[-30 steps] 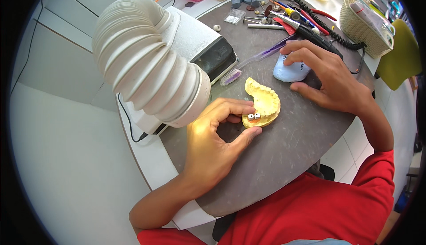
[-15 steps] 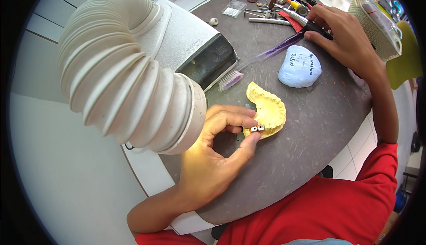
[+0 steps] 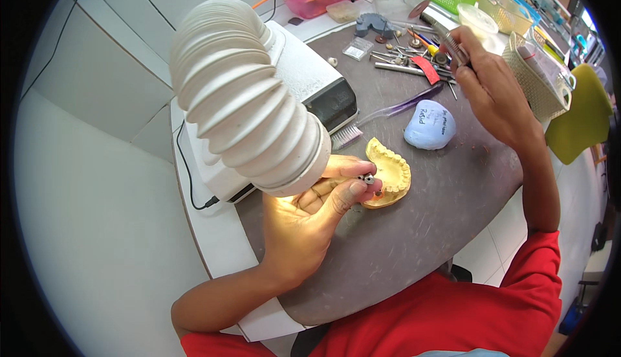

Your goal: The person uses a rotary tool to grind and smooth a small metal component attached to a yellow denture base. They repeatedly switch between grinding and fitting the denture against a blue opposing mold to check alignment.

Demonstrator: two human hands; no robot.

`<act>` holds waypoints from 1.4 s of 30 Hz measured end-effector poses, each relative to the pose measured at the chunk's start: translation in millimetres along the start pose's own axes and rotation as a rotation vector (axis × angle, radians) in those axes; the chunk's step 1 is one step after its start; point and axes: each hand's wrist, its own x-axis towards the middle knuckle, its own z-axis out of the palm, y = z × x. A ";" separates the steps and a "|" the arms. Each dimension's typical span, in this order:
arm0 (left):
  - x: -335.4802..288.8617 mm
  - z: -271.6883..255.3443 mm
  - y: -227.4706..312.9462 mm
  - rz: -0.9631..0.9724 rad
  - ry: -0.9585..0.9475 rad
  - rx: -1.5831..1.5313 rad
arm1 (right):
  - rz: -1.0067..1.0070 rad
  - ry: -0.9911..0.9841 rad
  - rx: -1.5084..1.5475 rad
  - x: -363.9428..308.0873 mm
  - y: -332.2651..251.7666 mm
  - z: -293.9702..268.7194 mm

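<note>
In my left hand [image 3: 304, 211], thumb and fingertips pinch a small pair of joined metal dental crowns [image 3: 367, 179], held just above the left edge of the yellow plaster dental model [image 3: 392, 169]. That model lies on the grey bench, tooth row up, with an orange-red patch near my fingertips. My right hand [image 3: 488, 75] is raised at the upper right, its fingers wrapped round a silver rotary handpiece [image 3: 451, 43]. A brownish disc [image 3: 418, 9] shows at the handpiece's far end. Between the hands sits a pale blue rounded lump [image 3: 429, 125] with handwriting on it.
A white ribbed suction hose [image 3: 252, 98] arches over my left hand from a white box [image 3: 291, 59]. A purple-handled brush [image 3: 394, 108] lies behind the model. Loose burs and tools [image 3: 404, 66], a red strip [image 3: 425, 69] and a woven basket [image 3: 533, 75] stand farther back.
My left hand has lifted the metal crowns off the dental model and tilted them. My right hand has picked the handpiece up from among the tools. The view has shifted, showing more of the bench's back.
</note>
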 end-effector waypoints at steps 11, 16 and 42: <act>1.7 -1.2 9.3 -0.303 0.069 -0.344 | -0.394 -0.279 0.050 5.1 -34.4 13.4; 0.9 -2.6 9.5 -0.352 0.047 -0.460 | -0.476 -0.214 0.177 -6.2 -30.9 29.8; -0.5 -7.3 -8.1 -0.336 -0.057 -0.480 | -0.541 -0.195 -0.013 -16.3 -37.0 36.9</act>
